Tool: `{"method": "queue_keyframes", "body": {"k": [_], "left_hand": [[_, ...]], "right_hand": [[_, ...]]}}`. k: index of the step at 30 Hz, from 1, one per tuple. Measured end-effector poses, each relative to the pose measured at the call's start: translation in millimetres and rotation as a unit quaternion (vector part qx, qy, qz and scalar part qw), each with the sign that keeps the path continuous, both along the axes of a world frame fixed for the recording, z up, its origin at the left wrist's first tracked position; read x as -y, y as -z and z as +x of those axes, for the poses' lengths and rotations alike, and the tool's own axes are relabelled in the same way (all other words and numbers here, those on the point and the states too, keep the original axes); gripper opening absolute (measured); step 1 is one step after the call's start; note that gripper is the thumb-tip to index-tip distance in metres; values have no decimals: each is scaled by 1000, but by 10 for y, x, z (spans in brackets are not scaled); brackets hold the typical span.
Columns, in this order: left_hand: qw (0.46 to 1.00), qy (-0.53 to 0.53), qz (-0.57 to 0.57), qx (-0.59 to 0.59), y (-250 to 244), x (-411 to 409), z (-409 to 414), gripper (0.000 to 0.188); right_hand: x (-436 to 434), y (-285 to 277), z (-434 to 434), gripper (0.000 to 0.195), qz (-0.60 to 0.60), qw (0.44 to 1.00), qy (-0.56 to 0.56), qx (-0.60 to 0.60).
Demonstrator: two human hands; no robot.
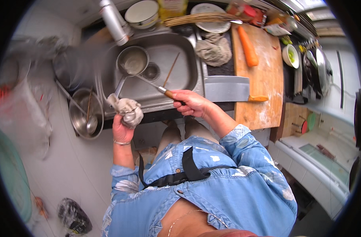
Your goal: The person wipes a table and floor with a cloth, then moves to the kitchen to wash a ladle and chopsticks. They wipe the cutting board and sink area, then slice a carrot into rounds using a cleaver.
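My right hand (190, 102) grips the brown handle of a long-handled metal ladle or small pan (133, 60), whose round bowl is over the stainless steel sink (180, 77), partly over the drain. In my left hand (123, 128) is a bunched greyish cloth (128, 111), held at the sink's front left. A metal handle runs from the cloth up towards the bowl; what it belongs to is not clear. One thin wooden chopstick (171, 69) leans in the sink, right of the drain.
A cleaver (227, 89) bridges the sink's right edge and a floury wooden board (265, 83) bearing a carrot (248, 46). Another cloth (214, 49) lies beside the board. A metal basin (76, 118) with utensils is left of the sink; a thermos-like bottle (113, 23) stands behind.
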State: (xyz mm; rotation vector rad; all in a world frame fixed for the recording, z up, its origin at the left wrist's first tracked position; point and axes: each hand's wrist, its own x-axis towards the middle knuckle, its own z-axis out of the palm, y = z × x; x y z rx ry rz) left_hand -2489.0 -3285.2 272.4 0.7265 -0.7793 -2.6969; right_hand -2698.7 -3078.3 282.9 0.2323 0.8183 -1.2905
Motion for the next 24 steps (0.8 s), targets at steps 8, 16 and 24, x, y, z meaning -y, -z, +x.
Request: {"method": "queue_keyframes", "body": {"k": [8, 16, 24], "left_hand": [[1000, 20, 13, 7, -74, -60, -151, 44], [997, 56, 35, -36, -123, -316, -291, 45], [999, 16, 46, 21, -5, -409, -266, 48]], "right_hand": [[-256, 21, 1, 41, 5, 992, -41, -116], [-539, 22, 66, 38, -8, 952, -61, -299], [-1278, -267, 182, 46, 68, 726, 43, -683]]}}
